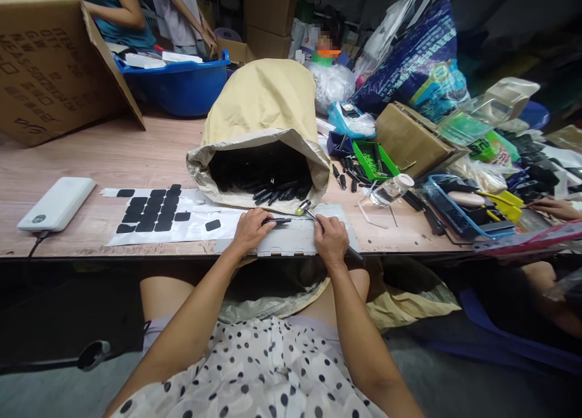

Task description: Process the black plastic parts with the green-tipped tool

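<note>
My left hand (253,229) pinches a slim black pen-like piece (280,221) over a grey board (288,242) at the table's front edge. In my right hand (331,239) is a small hammer (303,207), its head metal with a yellowish end; the dark handle sticks out below my palm. The hammer head is raised just beyond the black piece, apart from it. Directly in front of both hands, a beige sack (261,96) lies with its mouth towards me, holding many slim black pieces (282,192).
To the left lie a white sheet with black rounded pads (148,212) and a white power bank (58,204). On the right are a green tray (375,160), a clear bottle (391,189) and a blue basket (468,209). A blue tub (182,87) and cardboard box (59,66) stand behind; other people work nearby.
</note>
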`<state>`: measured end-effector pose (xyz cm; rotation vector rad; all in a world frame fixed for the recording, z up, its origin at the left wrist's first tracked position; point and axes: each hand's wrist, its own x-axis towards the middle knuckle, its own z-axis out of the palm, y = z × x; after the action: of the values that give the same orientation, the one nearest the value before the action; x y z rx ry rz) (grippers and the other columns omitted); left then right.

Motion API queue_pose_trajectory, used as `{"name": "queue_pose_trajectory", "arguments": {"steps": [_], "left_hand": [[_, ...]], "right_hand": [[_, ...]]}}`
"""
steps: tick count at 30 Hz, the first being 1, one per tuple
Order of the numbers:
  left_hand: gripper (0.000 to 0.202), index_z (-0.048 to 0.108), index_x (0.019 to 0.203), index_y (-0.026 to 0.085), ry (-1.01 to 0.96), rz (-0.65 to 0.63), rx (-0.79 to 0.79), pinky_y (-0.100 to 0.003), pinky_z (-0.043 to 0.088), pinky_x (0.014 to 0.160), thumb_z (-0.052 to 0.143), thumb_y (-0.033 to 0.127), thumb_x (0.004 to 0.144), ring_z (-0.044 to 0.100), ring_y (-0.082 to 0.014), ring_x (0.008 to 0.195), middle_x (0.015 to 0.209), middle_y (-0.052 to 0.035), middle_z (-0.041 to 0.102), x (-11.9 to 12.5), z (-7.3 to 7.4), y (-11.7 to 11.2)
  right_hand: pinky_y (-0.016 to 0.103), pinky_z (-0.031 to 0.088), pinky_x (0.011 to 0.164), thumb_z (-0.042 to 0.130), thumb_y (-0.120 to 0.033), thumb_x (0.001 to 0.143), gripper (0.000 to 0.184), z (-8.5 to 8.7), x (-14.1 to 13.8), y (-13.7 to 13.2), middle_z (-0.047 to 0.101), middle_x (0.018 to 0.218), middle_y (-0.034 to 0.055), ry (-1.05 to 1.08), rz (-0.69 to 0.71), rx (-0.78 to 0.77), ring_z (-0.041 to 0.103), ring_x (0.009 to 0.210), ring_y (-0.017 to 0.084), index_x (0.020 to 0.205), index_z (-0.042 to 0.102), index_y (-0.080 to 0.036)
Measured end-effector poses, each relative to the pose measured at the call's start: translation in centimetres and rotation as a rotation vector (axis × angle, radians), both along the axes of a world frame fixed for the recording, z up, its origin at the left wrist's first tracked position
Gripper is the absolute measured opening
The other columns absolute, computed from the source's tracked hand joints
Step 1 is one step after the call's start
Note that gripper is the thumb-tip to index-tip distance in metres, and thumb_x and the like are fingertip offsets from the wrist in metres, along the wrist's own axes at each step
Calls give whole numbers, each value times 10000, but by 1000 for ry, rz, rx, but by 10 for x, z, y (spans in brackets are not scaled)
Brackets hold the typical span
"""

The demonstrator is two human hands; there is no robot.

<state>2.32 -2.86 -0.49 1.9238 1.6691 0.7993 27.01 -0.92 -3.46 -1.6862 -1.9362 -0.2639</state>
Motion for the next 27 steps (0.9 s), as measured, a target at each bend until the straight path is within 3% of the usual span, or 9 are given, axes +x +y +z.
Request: {"name": "queue_pose_trajectory", "arguments": {"steps": [9, 13, 15, 18, 21, 23, 25, 27], "left_hand": [[279, 699, 884, 255, 28, 17, -19, -367, 437, 876, 457, 349, 988, 596, -225, 957, 950, -23, 675, 0, 3, 1], [355, 679, 854, 240, 28, 10, 48, -356, 441, 846, 384, 356, 1015, 584, -218, 906, 904, -39, 671, 2, 13, -7], [363, 694, 907, 227, 15, -59, 135, -365, 445, 851, 382, 379, 1013, 586, -223, 893, 906, -62, 682, 8, 19, -22], [369, 717, 1003, 221, -39, -293, 184, -370, 465, 840, 410, 425, 1002, 616, -229, 859, 895, -81, 706, 27, 18, -58], [340, 727, 978, 250, -71, -477, 53, -347, 484, 763, 438, 429, 988, 652, -225, 776, 837, -67, 731, 46, -7, -90], [301, 722, 935, 266, -68, -393, -102, -314, 480, 680, 455, 400, 973, 660, -211, 712, 798, -50, 739, 52, -38, -100], [247, 711, 896, 271, -51, -231, -246, -284, 464, 595, 490, 373, 935, 656, -196, 659, 761, -34, 735, 49, -72, -102], [175, 693, 860, 266, -14, -91, -294, -276, 463, 562, 538, 344, 873, 651, -197, 648, 730, -27, 722, 42, -102, -101]], "right_hand": [[346, 374, 800, 519, -245, 941, 270, 3, -2, 0, 608, 915, 81, 76, 7, -31, 475, 876, 235, 1089, 744, -228], [345, 373, 791, 521, -251, 937, 266, 3, -2, 0, 607, 915, 82, 75, 7, -33, 471, 873, 238, 1081, 744, -228], [342, 373, 787, 520, -255, 938, 267, 2, -2, 1, 605, 912, 81, 60, 6, -31, 470, 870, 237, 1079, 745, -231], [337, 373, 788, 513, -255, 943, 270, 2, -2, 1, 604, 909, 78, 39, 3, -20, 471, 867, 235, 1075, 747, -236], [336, 371, 789, 516, -247, 943, 267, 2, -2, 1, 607, 909, 75, 28, -2, -11, 472, 861, 232, 1073, 749, -232], [335, 370, 787, 524, -245, 939, 262, 2, -3, 1, 606, 904, 73, 24, -1, -10, 470, 857, 231, 1076, 748, -233], [333, 368, 783, 530, -243, 937, 258, 2, -3, 1, 604, 903, 73, 26, 0, -13, 468, 857, 231, 1076, 747, -234], [335, 367, 783, 533, -242, 937, 255, 2, -3, 2, 606, 909, 76, 33, -2, -21, 470, 866, 234, 1078, 745, -232]]}}
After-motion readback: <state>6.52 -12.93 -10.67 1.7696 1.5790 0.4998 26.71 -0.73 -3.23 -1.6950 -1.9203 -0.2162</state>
